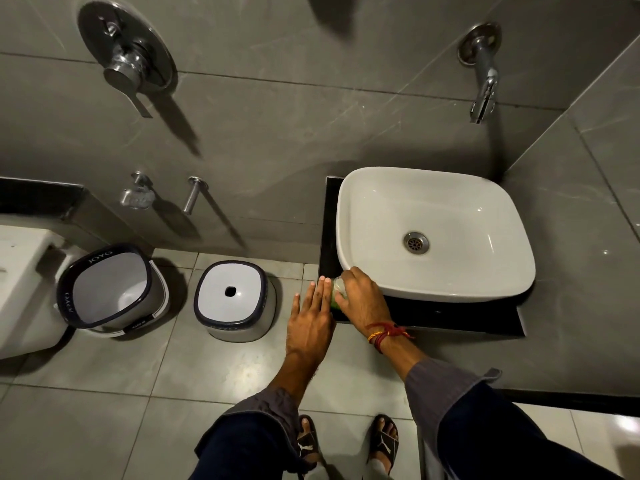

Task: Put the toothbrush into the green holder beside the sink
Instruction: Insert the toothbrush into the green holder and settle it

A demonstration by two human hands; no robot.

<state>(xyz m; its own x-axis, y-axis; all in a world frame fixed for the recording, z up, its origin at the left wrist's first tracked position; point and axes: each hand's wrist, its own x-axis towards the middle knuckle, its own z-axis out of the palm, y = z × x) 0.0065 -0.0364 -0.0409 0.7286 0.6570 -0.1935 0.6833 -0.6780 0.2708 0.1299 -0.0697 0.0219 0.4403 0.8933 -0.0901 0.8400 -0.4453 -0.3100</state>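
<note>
— What's in front of you?

— Against the grey tiled wall (277, 140), at my right, sits a white sink (436, 233) on a black counter (450, 315), with a chrome tap (483, 74) sticking out of the wall above it. On the wall at my left is a round chrome shower control (126, 53). Down on the tiled floor (121, 393) stand a white bucket (110, 292) with a dark rim and, beside it, a white stool (235, 301) with a small hole in its top. The edge of a white toilet (24, 289) shows at far left.

— And your hands?

— My right hand (363, 299) reaches to the counter's front left corner, just beside the sink. My fingers curl over the top of the green holder (334, 296), touching it. Only a sliver of the holder's green side and pale rim shows between my two hands. My left hand (311, 323) lies flat, fingers straight and together, gripping nothing, pressed against the holder's left side at the counter edge.

— Where is the toothbrush?

— I cannot see it. My right hand covers the holder's mouth, so I cannot tell whether I am holding it.

— Anything smaller?

— Red and yellow threads (386, 332) are tied round my right wrist, and black sandals (382, 441) are on my feet below.
</note>
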